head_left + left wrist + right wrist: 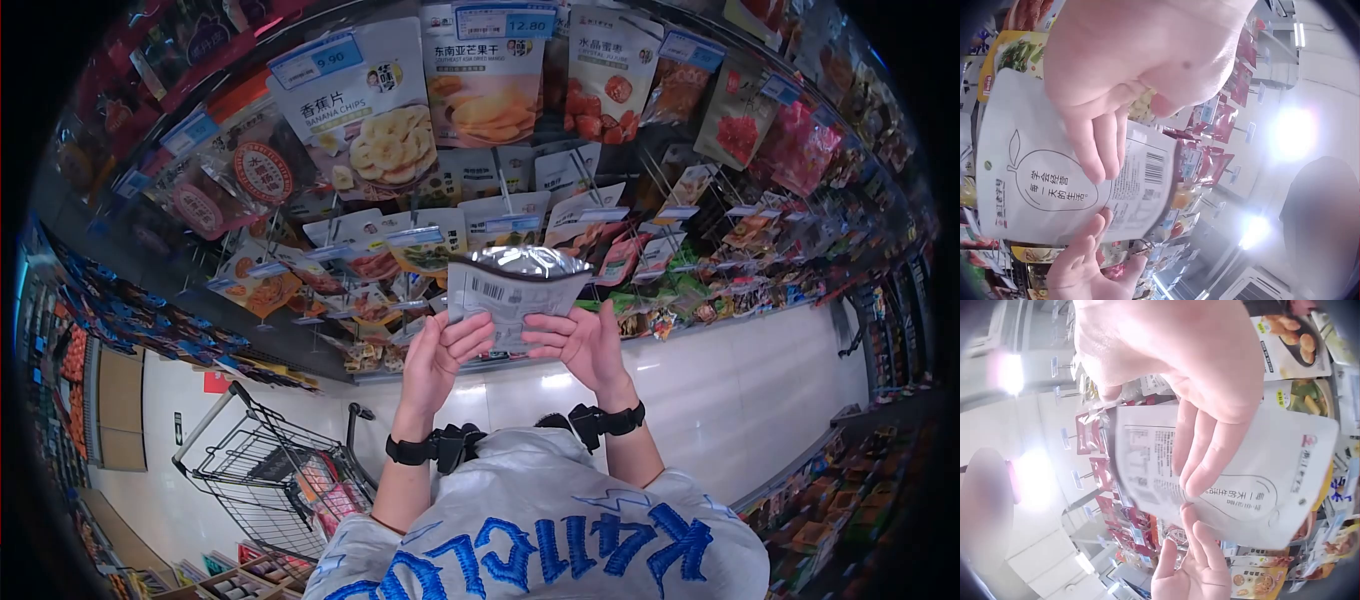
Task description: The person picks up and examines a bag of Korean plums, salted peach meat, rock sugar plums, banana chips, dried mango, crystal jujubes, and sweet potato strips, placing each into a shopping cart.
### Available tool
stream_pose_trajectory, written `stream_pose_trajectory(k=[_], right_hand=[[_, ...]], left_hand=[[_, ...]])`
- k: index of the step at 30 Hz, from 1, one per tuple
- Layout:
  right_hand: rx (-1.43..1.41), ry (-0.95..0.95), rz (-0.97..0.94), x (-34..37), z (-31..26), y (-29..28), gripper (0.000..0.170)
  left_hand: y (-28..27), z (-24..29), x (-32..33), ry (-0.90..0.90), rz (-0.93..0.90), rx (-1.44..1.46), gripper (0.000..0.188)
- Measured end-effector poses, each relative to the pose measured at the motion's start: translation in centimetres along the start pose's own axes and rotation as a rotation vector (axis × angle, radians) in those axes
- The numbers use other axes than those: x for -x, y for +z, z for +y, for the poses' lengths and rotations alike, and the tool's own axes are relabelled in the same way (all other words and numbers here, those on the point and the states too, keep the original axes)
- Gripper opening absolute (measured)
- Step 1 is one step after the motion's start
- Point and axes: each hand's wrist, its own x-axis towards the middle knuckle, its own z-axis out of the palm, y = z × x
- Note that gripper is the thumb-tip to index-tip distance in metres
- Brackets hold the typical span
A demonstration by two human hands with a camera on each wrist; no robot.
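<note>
Between my two hands is a silvery white resealable food pouch point(510, 298), its printed back with a barcode facing me. A shiny metallic inside shows at its top edge in the head view. My left hand point(432, 362) grips the left side, several fingers lying across the back panel point(1054, 150). On the opposite side my right hand point(592, 352) holds it the same way, thumb raised off the pouch. Both hands' fingertips nearly meet over the pear-shaped outline. The pouch's front is hidden from the head view.
Racks of hanging snack bags rise ahead, with banana chips point(375, 130) and dried mango point(485, 85) under blue price tags. A black wire shopping cart point(250, 470) with packages stands behind at the left. More shelves point(840, 500) line the right.
</note>
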Motion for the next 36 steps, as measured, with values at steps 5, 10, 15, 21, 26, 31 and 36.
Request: stream_pose_trajectory(k=[5, 10, 15, 21, 26, 31, 36], right_hand=[[-0.129, 0.015, 0.002, 0.0, -0.8, 1.1, 0.089], [-0.102, 0.009, -0.008, -0.1, -1.2, 0.7, 0.09], [0.015, -0.009, 0.034, -0.1, -1.5, 0.4, 0.096], [-0.023, 0.013, 0.005, 0.2, -1.6, -0.2, 0.096], [0.076, -0.044, 0.023, 0.1, -1.5, -0.1, 0.075], [0.26, -0.111, 0.065, 0.1, -1.0, -0.7, 0.033], [0.398, -0.134, 0.179, -0.5, -0.6, 0.8, 0.035]], left_hand=[[1.0, -0.5, -0.3, 0.002, 0.054, 0.044, 0.053], [0.9, -0.7, -0.6, -0.025, 0.029, -0.044, 0.056], [1.1, -0.6, -0.9, -0.038, 0.019, -0.1, 0.057], [0.6, -1.5, -1.4, 0.031, 0.011, -0.026, 0.059], [1.7, -0.7, -1.4, 0.056, 0.041, -0.104, 0.062], [1.5, -1.0, -1.5, 0.092, 0.058, -0.163, 0.057], [2.0, -0.9, -1.4, 0.085, 0.085, -0.422, 0.03]])
